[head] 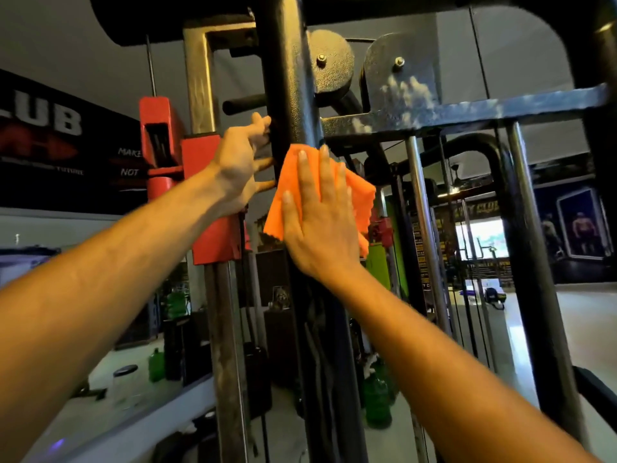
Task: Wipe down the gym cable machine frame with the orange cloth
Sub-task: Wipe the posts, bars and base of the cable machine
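- Two bare arms are seen nearest the camera, reaching up and away toward the machine.
- At the end of the right arm, the right hand [320, 222] is laid flat, with its fingers straight, on the orange cloth [359, 198].
- That cloth is pressed against the black upright post [287, 78] of the cable machine frame, in the middle of the scene.
- On the left side of the same post, the left hand [238, 168] is set with its fingers spread; nothing is held in it, and the post seems to be steadied by it.
- The hands are kept apart, one on each side of the post.
- White dusty marks can be seen on the cross bar [467, 111] to the right and on the pulley plate [399, 81] above it, so those parts look not yet wiped.
- How clean the post is below the cloth cannot be told, because it is dark there.
- The work is judged to be partly done at most: much of the frame is left, such as the cross bar, the plate and the far shiny rods [422, 208].
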